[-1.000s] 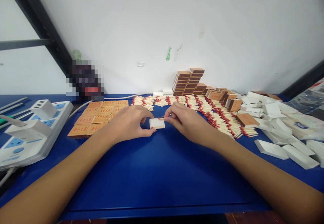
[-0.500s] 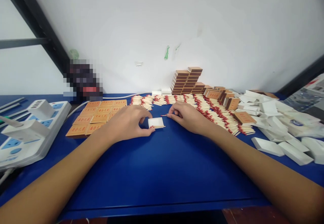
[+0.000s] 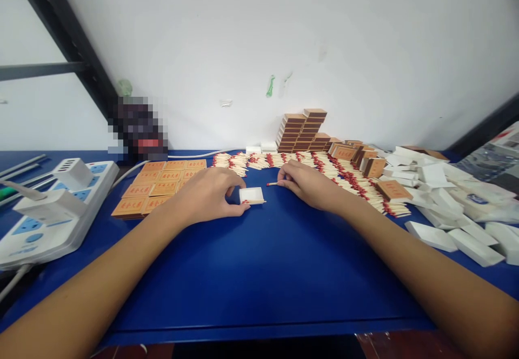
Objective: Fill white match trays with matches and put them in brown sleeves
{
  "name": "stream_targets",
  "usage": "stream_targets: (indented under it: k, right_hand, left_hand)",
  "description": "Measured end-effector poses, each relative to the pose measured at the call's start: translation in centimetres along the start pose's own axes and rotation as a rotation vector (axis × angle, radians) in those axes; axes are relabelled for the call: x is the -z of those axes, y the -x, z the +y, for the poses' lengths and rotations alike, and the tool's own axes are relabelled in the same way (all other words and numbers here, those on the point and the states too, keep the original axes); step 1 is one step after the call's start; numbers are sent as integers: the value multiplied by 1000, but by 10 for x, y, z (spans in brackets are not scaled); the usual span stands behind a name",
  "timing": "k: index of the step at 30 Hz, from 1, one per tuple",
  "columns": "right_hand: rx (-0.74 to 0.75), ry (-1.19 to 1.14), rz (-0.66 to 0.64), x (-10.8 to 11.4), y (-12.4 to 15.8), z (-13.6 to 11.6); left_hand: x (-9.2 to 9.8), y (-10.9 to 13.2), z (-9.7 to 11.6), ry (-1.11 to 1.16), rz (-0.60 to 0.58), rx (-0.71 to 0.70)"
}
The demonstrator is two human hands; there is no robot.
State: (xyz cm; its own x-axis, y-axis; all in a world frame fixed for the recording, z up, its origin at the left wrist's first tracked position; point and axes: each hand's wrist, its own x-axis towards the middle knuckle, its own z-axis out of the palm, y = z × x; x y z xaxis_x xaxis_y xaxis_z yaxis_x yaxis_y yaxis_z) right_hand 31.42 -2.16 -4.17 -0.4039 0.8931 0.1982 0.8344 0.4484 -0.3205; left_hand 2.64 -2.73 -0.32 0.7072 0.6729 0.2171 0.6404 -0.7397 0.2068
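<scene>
A small white matchbox tray (image 3: 253, 192) sits on the blue table, gripped between the thumb and fingers of my left hand (image 3: 211, 194). Red match heads show at its left end, and a pale stick lies along its front edge. Just right of the tray, my right hand (image 3: 304, 185) pinches a match (image 3: 273, 184) between thumb and forefinger. Its red head points left toward the tray, apart from it. Whether more than one match is in that pinch I cannot tell. Rows of loose matches (image 3: 344, 178) lie behind and beside my right hand.
Printed matchboxes (image 3: 164, 175) lie in a block beyond my left forearm. More matchboxes (image 3: 298, 132) are stacked against the wall. White empty trays (image 3: 432, 234) are heaped at the right. A white power strip (image 3: 87, 215) with plugged-in adapters stands at the left.
My right hand has drawn slightly right, taking the match head away from the tray's edge. My left hand still holds the tray. The whole view has shifted a little.
</scene>
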Motion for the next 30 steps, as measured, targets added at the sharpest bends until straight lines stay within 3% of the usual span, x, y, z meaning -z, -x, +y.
stream_targets:
  k: [5, 9, 12, 16, 21, 25, 30]
  right_hand:
    - [-12, 7, 7, 4, 3, -9]
    - [76, -15, 108, 4, 9, -39]
    - [118, 44, 92, -2, 13, -63]
    - [170, 19, 106, -7, 11, -70]
    - [98, -134, 241, -5, -14, -59]
    - [182, -150, 134, -15, -43, -70]
    - [165, -5, 66, -38, -78, -93]
  left_hand:
    - [1, 0, -2, 1, 6, 5]
    - [-1, 0, -3, -2, 26, -16]
    - [-4, 0, -1, -6, 26, -32]
    - [1, 0, -6, -26, 36, -22]
    - [29, 2, -39, -154, 240, 102]
    - [41, 6, -65, -279, 344, 216]
    - [34, 7, -74, -325, 360, 251]
